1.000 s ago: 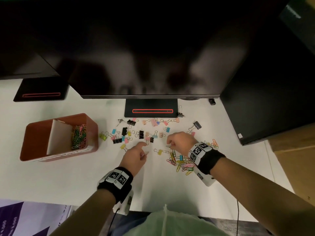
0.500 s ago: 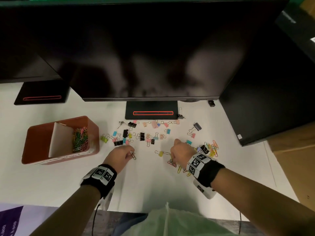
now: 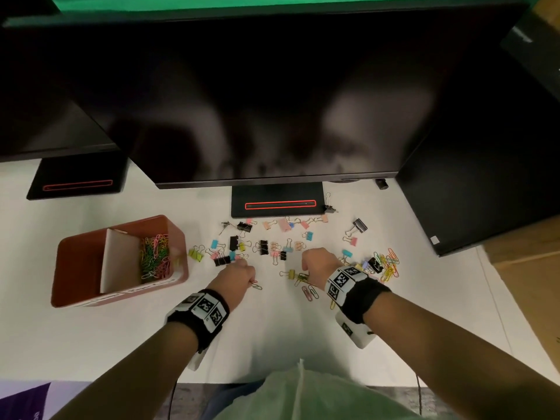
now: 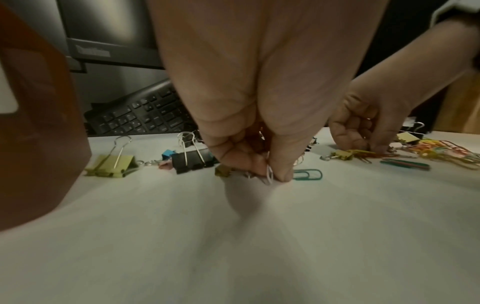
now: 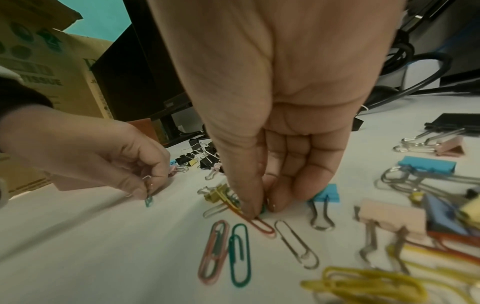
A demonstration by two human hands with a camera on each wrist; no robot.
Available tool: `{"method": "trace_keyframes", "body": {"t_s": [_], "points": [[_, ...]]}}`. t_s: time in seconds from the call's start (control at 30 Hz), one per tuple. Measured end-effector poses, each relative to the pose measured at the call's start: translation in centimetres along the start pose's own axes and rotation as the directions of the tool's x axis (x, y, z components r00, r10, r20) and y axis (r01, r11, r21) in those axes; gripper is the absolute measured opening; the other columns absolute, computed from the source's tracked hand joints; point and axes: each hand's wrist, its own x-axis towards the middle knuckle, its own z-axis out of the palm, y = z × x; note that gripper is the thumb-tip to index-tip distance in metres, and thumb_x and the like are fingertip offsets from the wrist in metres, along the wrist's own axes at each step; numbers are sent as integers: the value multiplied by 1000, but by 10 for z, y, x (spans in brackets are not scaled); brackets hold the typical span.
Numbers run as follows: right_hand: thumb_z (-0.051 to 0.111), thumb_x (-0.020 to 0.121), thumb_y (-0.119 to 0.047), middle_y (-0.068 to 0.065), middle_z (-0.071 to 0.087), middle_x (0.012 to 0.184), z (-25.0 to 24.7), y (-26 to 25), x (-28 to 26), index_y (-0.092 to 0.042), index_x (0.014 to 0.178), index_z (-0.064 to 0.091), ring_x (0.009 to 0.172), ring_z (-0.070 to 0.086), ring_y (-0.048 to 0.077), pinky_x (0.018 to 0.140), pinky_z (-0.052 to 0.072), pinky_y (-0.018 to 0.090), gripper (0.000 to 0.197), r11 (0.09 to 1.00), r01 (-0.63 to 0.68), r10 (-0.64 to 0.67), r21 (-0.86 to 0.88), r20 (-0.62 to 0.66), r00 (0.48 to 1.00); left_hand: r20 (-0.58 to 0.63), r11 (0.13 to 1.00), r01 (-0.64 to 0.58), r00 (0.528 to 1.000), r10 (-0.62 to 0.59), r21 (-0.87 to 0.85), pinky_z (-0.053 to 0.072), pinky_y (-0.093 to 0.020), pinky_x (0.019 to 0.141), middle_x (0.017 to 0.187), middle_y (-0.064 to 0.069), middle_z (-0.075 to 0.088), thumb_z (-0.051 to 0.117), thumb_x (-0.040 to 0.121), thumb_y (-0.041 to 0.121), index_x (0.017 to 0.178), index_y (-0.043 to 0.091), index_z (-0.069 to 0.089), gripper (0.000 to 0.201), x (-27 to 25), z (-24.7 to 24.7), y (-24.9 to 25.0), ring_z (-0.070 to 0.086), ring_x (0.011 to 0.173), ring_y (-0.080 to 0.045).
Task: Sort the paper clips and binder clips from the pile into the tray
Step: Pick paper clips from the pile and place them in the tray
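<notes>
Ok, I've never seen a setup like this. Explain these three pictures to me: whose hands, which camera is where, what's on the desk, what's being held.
No machine here: a person works bare-handed, with a camera on the head and one strapped to each wrist. The wide picture looks down from the head; the two close ones look along each hand. On the white desk lie scattered binder clips and coloured paper clips, below a monitor. The red tray on the left already has paper clips in its right compartment. The left hand pinches a few paper clips. The right hand presses its fingertips on a red paper clip.
</notes>
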Motion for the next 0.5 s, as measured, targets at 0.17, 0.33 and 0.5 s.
{"method": "trace_keyframes", "body": {"t_s": [0.17,0.33,0.5], "points": [[55,87,-5,13,66,110,6,2,0,-2,103,67,99,62,27,83,51,28,20,999,6,-4,46,-44,999,21,999,-28,999,27,44,45,-32,87,109,-9,54,42,94,11,105,8,55,17,-2,0,-1,51,99,-22],[57,86,-12,10,67,107,4,1,-5,-6,99,69,100,61,27,80,46,26,19,998,51,-49,43,-57,997,-44,993,-83,996,80,-79,42,-26,82,105,-8,58,48,92,16,99,10,58,13,-12,-7,-3,52,94,-19],[58,87,-14,5,71,101,-4,-4,-19,-10,95,72,94,61,20,83,48,25,16,994,89,-83,61,-92,992,-208,959,-168,971,121,-230,38,-18,75,98,-3,62,55,89,13,91,13,62,7,-31,-41,-16,52,87,-12]]}}
